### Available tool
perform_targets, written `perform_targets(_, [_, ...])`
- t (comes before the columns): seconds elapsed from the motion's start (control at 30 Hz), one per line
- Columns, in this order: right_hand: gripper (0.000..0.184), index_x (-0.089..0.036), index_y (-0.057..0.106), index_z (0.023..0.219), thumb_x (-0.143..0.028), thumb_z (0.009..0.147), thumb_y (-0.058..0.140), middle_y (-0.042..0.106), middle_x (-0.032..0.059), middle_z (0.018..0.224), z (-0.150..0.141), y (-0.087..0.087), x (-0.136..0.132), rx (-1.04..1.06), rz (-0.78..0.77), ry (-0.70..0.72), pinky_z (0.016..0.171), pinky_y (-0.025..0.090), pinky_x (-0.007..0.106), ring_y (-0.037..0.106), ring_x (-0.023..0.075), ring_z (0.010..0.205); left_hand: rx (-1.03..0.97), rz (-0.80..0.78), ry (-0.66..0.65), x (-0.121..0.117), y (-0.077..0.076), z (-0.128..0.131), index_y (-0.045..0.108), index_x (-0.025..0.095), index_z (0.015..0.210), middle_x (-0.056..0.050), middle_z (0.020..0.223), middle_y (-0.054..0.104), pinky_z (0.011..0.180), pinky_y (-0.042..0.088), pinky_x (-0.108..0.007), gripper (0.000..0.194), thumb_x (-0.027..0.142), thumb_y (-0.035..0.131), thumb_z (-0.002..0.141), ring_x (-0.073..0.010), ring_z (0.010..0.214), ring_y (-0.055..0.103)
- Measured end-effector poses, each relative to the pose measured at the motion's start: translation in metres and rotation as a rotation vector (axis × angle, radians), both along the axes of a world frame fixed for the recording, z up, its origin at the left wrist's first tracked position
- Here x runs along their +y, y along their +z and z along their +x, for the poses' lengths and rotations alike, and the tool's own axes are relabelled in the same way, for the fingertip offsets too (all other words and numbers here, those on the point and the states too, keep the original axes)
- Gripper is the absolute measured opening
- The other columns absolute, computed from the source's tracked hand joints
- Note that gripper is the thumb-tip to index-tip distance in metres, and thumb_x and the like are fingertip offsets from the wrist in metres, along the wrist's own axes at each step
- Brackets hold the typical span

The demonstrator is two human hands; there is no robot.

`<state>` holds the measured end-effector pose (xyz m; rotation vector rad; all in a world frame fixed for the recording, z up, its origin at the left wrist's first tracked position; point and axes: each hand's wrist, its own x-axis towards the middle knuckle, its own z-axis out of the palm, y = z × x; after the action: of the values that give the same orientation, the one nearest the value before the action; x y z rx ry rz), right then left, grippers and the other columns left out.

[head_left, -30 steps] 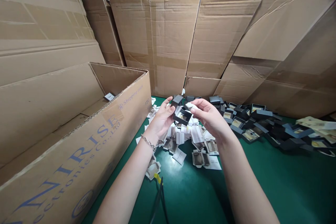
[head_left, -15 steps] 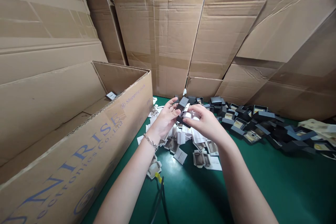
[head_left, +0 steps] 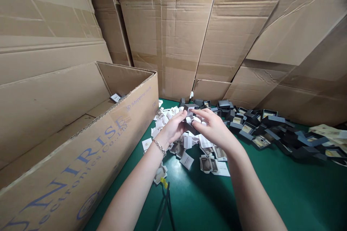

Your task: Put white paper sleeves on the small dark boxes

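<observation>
A small black hinged box (head_left: 191, 107) is in my left hand (head_left: 173, 127), its lid raised and fingers wrapped around its left side. White pieces (head_left: 190, 119) show inside the open box. My right hand (head_left: 213, 124) reaches in from the right, its fingers and thumb bent around a white insert at the box opening. Part of the insert is hidden by the fingers. Beneath both hands lies a heap of white and grey folded inserts (head_left: 187, 142) on the green table (head_left: 200, 195).
A large open carton (head_left: 130, 122) stands at left, with a small white-topped item (head_left: 115, 97) inside. Several open black boxes (head_left: 260, 130) are piled at right. Stacked cartons (head_left: 176, 36) wall off the back. A black cable (head_left: 166, 202) with yellow tape lies in front.
The black box's lid has tilted back, showing more of the inside. My right fingers have moved further into the opening, and a white flap that stood up there is no longer visible.
</observation>
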<state>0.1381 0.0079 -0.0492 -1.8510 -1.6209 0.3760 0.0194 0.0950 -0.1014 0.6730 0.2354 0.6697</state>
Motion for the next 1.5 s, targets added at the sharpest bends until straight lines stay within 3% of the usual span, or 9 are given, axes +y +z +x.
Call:
perform_targets(0.17, [0.045,-0.027,0.058,0.127,-0.032,0.083,0.047,0.054,0.0036,0.105,0.001,0.003,-0.001,-0.034,-0.069,0.015,0.079,0.044,0.030,0.053,0.0150,0.088,0.029,0.064,-0.008,0.001,-0.002,-0.001,0.064,0.011,0.106,-0.010,0.097,0.062,0.070,0.046,-0.023,0.028,0.030,0.063,0.084,-0.0136,0.080,0.057])
perform_targets(0.33, [0.043,-0.025,0.055,0.124,-0.034,0.081,0.052,0.054,0.0027,0.115,0.002,0.005,-0.004,0.036,-0.029,0.032,0.087,0.043,0.030,0.052,0.0164,0.103,0.030,0.061,-0.009,0.002,0.002,-0.005,0.065,0.012,0.102,-0.008,0.093,0.062,0.065,0.046,-0.020,0.022,0.026,0.058,0.088,-0.0101,0.071,0.054])
perform_targets(0.5, [0.038,-0.023,0.056,0.116,-0.034,0.080,0.055,0.056,0.0025,0.114,0.006,0.007,-0.008,-0.004,0.003,-0.005,0.086,0.044,0.030,0.053,0.0170,0.102,0.074,0.104,0.022,0.003,0.006,-0.007,0.064,0.013,0.109,-0.008,0.099,0.062,0.068,0.047,-0.021,0.026,0.026,0.057,0.088,-0.0107,0.076,0.055])
perform_targets(0.73, [0.051,-0.024,0.051,0.134,-0.032,0.084,0.048,0.054,0.0058,0.110,0.006,0.000,-0.005,-0.145,-0.002,0.017,0.092,0.041,0.034,0.050,0.0189,0.102,0.083,0.198,0.029,0.003,0.005,-0.010,0.062,0.014,0.114,-0.007,0.101,0.062,0.064,0.045,-0.021,0.040,0.033,0.069,0.079,-0.0095,0.072,0.053])
perform_targets(1.1, [0.049,-0.022,0.049,0.135,-0.029,0.087,0.040,0.049,0.0112,0.113,0.003,-0.003,-0.004,-0.259,0.044,0.069,0.096,0.038,0.043,0.047,0.0253,0.108,0.087,0.266,0.058,0.002,0.007,-0.010,0.065,0.015,0.111,-0.009,0.108,0.061,0.070,0.047,-0.021,0.040,0.034,0.072,0.076,-0.0114,0.082,0.056])
perform_targets(1.3, [0.050,-0.023,0.052,0.132,-0.028,0.084,0.044,0.051,0.0082,0.108,0.006,-0.001,-0.003,-0.163,-0.044,0.063,0.092,0.041,0.037,0.050,0.0211,0.102,0.128,0.277,0.043,0.002,0.008,-0.012,0.065,0.017,0.112,-0.008,0.108,0.061,0.070,0.046,-0.020,0.040,0.035,0.072,0.076,-0.0105,0.082,0.054])
perform_targets(1.5, [0.050,-0.021,0.053,0.128,-0.032,0.080,0.053,0.054,0.0054,0.120,0.011,0.011,-0.009,0.022,-0.033,0.077,0.090,0.043,0.031,0.052,0.0186,0.107,0.136,0.303,0.062,0.003,0.008,-0.014,0.063,0.017,0.111,-0.009,0.107,0.060,0.071,0.047,-0.023,0.044,0.036,0.075,0.073,-0.0137,0.086,0.056])
